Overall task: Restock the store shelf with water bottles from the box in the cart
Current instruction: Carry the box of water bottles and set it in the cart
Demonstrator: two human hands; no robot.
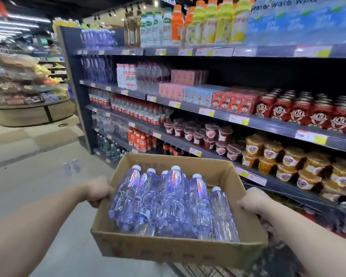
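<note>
Box (cart hidden); fingertips unseen

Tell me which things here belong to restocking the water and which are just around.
Job:
box, gripped by left hand and right hand
water bottles lying in the box
shelf

Just around:
red cans
jelly cups
orange cups
juice bottles
two bottles on the floor
</note>
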